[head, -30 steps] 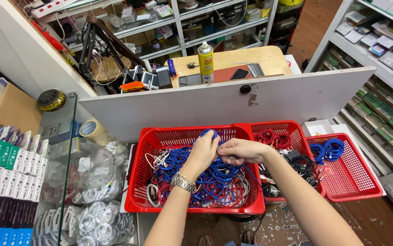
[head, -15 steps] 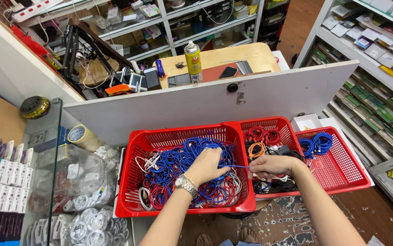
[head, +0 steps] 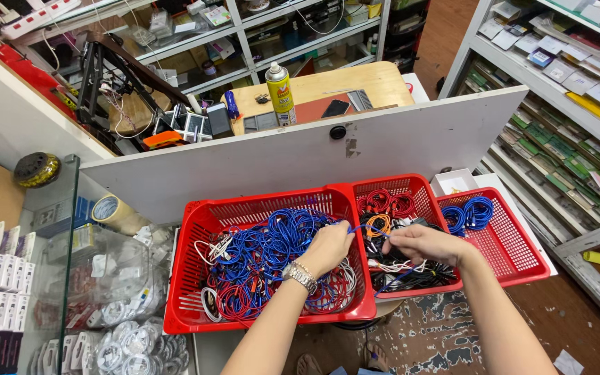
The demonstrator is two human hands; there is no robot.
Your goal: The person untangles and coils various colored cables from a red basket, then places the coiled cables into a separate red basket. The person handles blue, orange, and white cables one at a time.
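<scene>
A: What's on the left?

B: The big red basket (head: 195,292), heaped with blue cables (head: 272,243). The left hand (head: 327,246) rests there, fingers pinched on one blue cable (head: 361,227).

A: And the right hand (head: 428,243)?

B: Over the middle basket (head: 418,186), fingers closed on the same strand. Best to draw it out slowly, keeping it taut, so loops don't snag.

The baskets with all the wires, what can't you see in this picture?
- Head view: the fingertips of the left hand are buried in the blue cables, so its grip is hidden.
- Head view: the floor of the big red basket is covered by cables.
- Head view: both elbows are cut off by the bottom edge.
- Head view: the blue cable at the right hand is too thin to trace.
</scene>
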